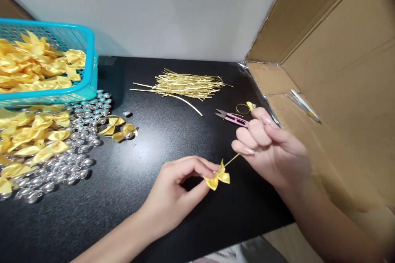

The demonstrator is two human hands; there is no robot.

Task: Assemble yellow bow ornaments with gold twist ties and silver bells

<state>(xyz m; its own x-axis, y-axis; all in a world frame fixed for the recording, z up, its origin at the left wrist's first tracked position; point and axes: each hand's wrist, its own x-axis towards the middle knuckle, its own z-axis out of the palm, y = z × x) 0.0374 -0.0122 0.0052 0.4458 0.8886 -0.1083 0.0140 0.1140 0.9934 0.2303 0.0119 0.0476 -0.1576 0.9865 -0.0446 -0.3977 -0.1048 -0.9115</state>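
Note:
Between the thumb and fingertips of my left hand (pixel 182 189) is a yellow ribbon bow (pixel 218 176). A thin gold cord (pixel 232 160) runs from the bow up to my right hand (pixel 268 144), whose curled fingers are closed on its other end. The stretch of cord between the hands looks straight. Behind my right hand lie pink-handled thread snips (pixel 233 118) with their blades pointing left. A small yellow bow with a looped gold cord (pixel 243 108) rests just past my right fingertips.
A turquoise basket (pixel 91 65) of yellow bows stands at left. Before it lie more bows (pixel 37 135) and many silver beads (pixel 77 164). Gold cords (pixel 188 84) are piled at the back of the black table (pixel 148 197). Cardboard (pixel 339 49) and a white pen-like tool (pixel 305 107) are at right.

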